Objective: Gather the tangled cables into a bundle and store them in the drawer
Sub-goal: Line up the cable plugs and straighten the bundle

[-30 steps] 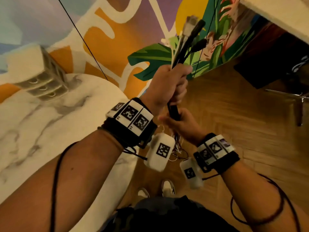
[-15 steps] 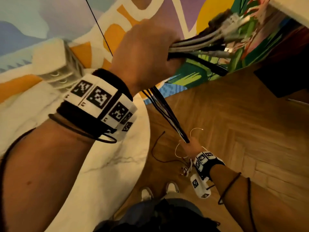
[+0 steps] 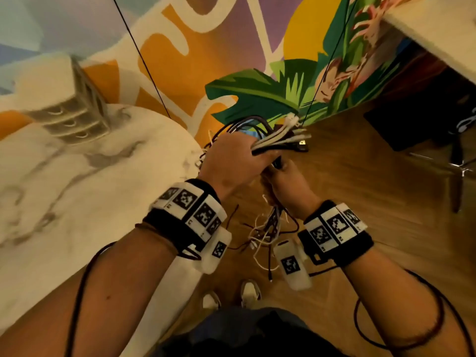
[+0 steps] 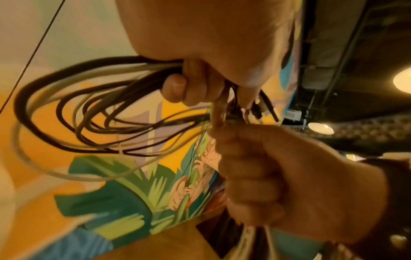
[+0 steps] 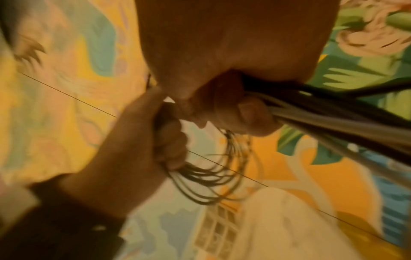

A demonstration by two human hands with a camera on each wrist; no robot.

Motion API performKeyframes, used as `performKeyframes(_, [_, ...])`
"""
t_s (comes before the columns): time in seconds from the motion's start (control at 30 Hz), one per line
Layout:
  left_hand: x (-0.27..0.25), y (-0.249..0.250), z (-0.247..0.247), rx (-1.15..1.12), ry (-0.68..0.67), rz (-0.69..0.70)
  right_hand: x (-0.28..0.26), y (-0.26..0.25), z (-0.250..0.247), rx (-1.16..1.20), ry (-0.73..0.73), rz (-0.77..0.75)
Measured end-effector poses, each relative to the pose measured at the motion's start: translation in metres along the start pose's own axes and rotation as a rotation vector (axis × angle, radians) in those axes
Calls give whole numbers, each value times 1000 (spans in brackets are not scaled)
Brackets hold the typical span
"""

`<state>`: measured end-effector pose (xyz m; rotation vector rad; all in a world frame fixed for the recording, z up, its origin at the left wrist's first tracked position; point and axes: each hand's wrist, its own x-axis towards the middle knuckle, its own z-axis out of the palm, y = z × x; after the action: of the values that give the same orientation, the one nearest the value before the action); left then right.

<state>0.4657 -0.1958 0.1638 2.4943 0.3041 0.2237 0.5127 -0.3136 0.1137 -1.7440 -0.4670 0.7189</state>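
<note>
A bundle of black and white cables is held in the air between the table and the mural wall. My left hand grips it in a fist, with the plugs sticking out to the right and loops arching out behind the fingers. Directly beneath and touching it, my right hand grips the same cables lower down. Tangled loose ends dangle below the right hand above the floor. In the right wrist view the cables run out past my right fingers.
A round marble table lies at the left, with a small white drawer unit at its far edge, its drawers closed. A thin black cord crosses the painted wall. A dark object sits on the wooden floor at the right.
Half a second ago my left hand was raised high and my right hand low, with the cables stretched between them. Now both hands meet and the cables form loops.
</note>
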Motion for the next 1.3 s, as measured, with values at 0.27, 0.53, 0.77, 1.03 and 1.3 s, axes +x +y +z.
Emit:
performKeyframes(0.27, [22,25,-18,-94,-226,-281,-10,-37,-1,-245,202,-230])
performKeyframes(0.53, [8,20,-19,-237,25,-243,-10,-31,25,-4,104,-174])
performKeyframes(0.77, [16,39,-65,-247,304,59,-8,89,33,-35,135,232])
performKeyframes(1.03, [7,40,-75,33,383,206,8,152,29,-186,116,551])
performKeyframes(1.3, [4,29,-104,195,483,199,14,155,7,-801,53,522])
